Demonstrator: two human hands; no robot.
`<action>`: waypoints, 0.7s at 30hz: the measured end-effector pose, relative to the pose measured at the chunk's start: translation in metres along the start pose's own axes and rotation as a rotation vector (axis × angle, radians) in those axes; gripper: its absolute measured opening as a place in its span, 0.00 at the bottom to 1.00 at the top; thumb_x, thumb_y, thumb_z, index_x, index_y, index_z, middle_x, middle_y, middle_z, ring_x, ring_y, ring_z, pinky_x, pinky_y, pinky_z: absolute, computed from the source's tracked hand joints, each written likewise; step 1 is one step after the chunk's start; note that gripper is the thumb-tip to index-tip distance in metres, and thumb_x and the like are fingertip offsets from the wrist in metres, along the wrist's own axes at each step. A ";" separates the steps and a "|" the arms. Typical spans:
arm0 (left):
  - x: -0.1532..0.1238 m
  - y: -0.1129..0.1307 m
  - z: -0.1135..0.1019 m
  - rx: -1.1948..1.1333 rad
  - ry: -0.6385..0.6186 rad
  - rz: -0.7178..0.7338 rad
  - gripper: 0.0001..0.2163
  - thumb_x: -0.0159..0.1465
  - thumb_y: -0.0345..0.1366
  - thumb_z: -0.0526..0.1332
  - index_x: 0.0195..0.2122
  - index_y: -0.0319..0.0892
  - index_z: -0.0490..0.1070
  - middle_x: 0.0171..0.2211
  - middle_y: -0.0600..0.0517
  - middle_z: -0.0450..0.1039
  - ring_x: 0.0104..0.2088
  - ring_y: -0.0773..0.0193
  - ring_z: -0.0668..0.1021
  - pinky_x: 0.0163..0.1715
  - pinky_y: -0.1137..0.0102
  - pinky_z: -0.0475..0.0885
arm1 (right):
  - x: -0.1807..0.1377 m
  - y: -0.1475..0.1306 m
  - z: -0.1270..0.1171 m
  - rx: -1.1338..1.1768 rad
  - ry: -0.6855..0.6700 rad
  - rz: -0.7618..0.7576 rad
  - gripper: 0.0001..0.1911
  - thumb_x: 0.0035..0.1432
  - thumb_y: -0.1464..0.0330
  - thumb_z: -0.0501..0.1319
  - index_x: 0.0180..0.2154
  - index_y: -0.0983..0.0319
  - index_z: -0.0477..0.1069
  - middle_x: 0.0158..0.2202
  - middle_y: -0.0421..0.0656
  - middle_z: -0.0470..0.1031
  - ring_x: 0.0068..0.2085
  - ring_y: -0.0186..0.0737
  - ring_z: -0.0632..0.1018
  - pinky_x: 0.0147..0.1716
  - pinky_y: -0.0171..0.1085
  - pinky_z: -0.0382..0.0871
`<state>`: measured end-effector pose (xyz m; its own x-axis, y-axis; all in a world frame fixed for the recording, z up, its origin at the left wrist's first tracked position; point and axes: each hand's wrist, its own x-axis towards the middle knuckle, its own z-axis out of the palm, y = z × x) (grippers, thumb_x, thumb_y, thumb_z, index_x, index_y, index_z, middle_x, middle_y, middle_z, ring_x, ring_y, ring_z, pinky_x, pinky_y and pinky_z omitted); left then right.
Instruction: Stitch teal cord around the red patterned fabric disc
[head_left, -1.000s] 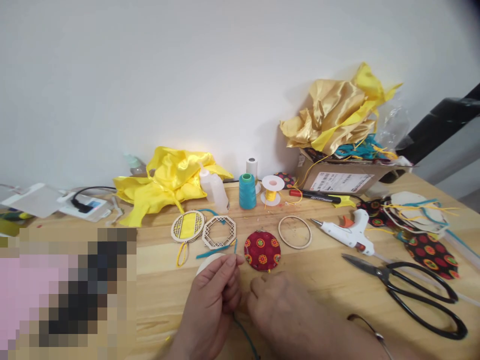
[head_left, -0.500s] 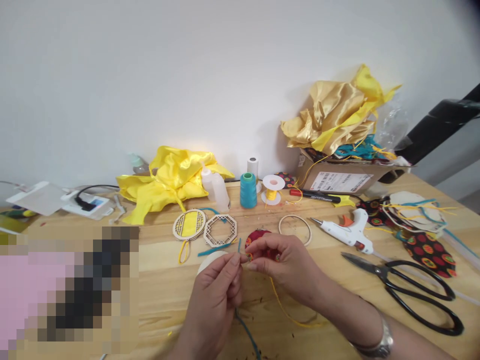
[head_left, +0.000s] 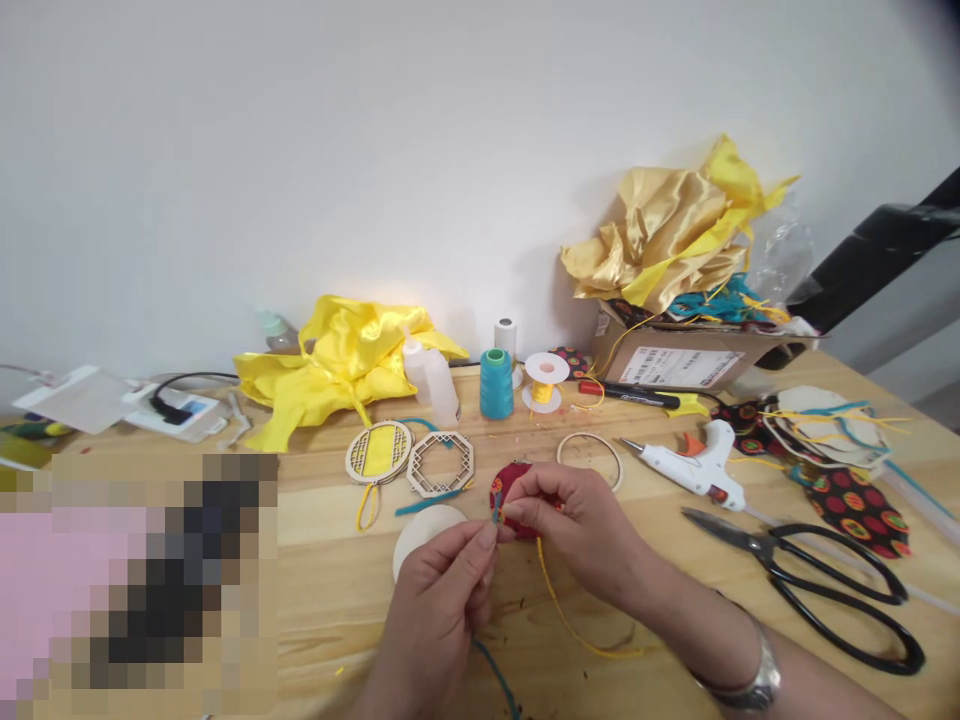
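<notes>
My left hand (head_left: 450,590) pinches a teal cord (head_left: 497,508) between thumb and forefinger; its short end sticks up, and its tail hangs below the hand onto the table. The fingertips of my right hand (head_left: 574,515) are closed at that short end, touching the left fingertips. Just behind them is a red patterned fabric disc (head_left: 517,478), partly covered by the right hand. A yellow cord (head_left: 559,605) trails from beside the disc across the wood. Next to my left hand lies a plain pale disc (head_left: 416,535), partly hidden.
Wooden frames, round (head_left: 379,478) and octagonal (head_left: 471,465), and a thin hoop (head_left: 619,465) lie beyond my hands. Teal thread (head_left: 496,385) and a yellow spool (head_left: 545,390) stand behind. To the right are a glue gun (head_left: 694,470), black-handled scissors (head_left: 761,545) and a cardboard box (head_left: 622,350).
Both hands have shifted slightly to the right and down. The cord's short end has moved from upright above the left thumb to against the right fingertips.
</notes>
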<state>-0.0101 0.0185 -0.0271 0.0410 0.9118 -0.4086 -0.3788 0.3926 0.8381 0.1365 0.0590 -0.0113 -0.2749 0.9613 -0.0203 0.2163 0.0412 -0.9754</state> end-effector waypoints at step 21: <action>-0.002 -0.001 0.000 0.027 -0.001 0.046 0.12 0.53 0.44 0.67 0.25 0.39 0.73 0.13 0.62 0.52 0.16 0.74 0.54 0.16 0.75 0.49 | 0.004 0.009 -0.002 0.391 -0.165 0.255 0.09 0.45 0.64 0.69 0.30 0.61 0.80 0.28 0.38 0.75 0.32 0.32 0.70 0.36 0.33 0.60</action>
<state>-0.0102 0.0161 -0.0267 0.0252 0.9290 -0.3691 -0.3551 0.3535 0.8654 0.1388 0.0634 -0.0193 -0.4106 0.8700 -0.2730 -0.0624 -0.3255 -0.9435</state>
